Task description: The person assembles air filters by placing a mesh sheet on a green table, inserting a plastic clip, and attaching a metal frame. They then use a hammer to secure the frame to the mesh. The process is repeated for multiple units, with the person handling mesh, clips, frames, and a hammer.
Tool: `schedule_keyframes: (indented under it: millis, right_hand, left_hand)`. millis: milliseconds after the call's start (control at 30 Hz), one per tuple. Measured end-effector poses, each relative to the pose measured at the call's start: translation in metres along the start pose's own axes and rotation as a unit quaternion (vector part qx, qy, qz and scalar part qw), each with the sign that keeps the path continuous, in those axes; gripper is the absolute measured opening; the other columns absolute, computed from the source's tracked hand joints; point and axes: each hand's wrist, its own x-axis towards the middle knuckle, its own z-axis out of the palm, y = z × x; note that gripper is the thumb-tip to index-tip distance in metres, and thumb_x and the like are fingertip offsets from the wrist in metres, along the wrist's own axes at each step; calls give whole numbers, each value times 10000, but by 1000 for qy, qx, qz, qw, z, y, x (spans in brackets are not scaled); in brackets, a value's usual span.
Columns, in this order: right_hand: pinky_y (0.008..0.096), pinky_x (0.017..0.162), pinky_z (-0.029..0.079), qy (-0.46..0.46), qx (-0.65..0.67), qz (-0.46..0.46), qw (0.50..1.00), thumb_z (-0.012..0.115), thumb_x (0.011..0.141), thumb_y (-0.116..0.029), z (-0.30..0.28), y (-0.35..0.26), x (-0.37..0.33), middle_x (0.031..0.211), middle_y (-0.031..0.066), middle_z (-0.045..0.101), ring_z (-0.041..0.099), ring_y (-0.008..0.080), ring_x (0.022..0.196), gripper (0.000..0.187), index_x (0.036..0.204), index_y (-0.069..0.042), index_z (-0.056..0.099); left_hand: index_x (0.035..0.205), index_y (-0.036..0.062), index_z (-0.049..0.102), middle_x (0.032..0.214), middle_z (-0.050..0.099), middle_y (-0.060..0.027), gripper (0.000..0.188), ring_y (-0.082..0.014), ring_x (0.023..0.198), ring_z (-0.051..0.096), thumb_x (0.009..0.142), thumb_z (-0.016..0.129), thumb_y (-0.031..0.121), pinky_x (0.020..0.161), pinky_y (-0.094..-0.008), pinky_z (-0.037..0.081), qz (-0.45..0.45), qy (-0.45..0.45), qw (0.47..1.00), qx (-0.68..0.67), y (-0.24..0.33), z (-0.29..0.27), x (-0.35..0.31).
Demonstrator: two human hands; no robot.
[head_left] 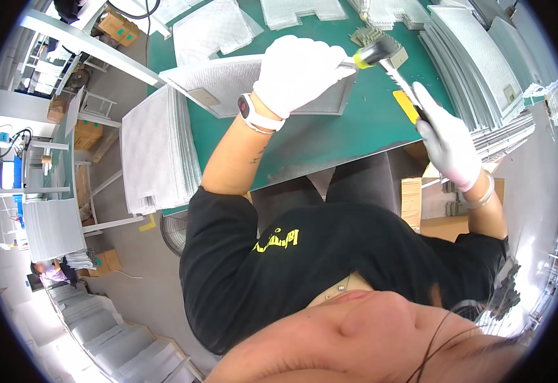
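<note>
My left hand (299, 73), in a white glove, is closed over the upper edge of a framed grey mesh panel (228, 80). The panel stands tilted on the green table (375, 131), partly hidden by that hand and wrist. My right hand (446, 142), also gloved, is wrapped round the handle of a mallet (381, 52) with a black and yellow head. The mallet's yellow face is at the panel's upper right corner, close beside my left fingertips; I cannot tell if it touches. A small beige plate (203, 97) shows on the panel's left side.
Stacks of mesh sheets stand at the table's left (158, 153) and right (470, 70). More mesh sheets (212, 29) lie at the far side. Small grey metal pieces (366, 36) lie behind the mallet. A yellow strip (405, 106) lies near my right hand. Cardboard boxes (411, 203) sit below the table.
</note>
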Motion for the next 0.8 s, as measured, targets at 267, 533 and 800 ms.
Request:
schedule_keyframes:
  millis: [267, 533, 800]
  right_hand:
    - [290, 633, 506, 101, 163, 103, 976, 469, 990, -68, -11, 5, -6, 962, 125, 669, 611, 164, 696, 540, 1526, -70, 399]
    - [305, 746, 531, 102, 85, 74, 988, 516, 995, -95, -36, 1, 9, 928, 110, 647, 634, 194, 755, 519, 1497, 1, 431]
    - [354, 1023, 467, -36, 87, 37, 995, 520, 958, 28, -57, -15, 31, 1344, 255, 610, 652, 356, 1149, 552, 1502, 17, 427]
  left_hand:
    - [841, 200, 674, 660, 580, 5, 245, -185, 634, 610, 861, 697, 442, 608, -341, 461, -1, 13, 1000, 12, -1, 1, -2]
    - [814, 196, 660, 643, 564, 9, 259, -177, 623, 602, 847, 703, 449, 576, -336, 447, 0, 30, 999, 15, -3, 2, -3]
    - [778, 203, 635, 626, 568, 3, 283, -181, 615, 603, 864, 683, 468, 601, -341, 434, -2, 31, 999, 30, 0, 0, -3]
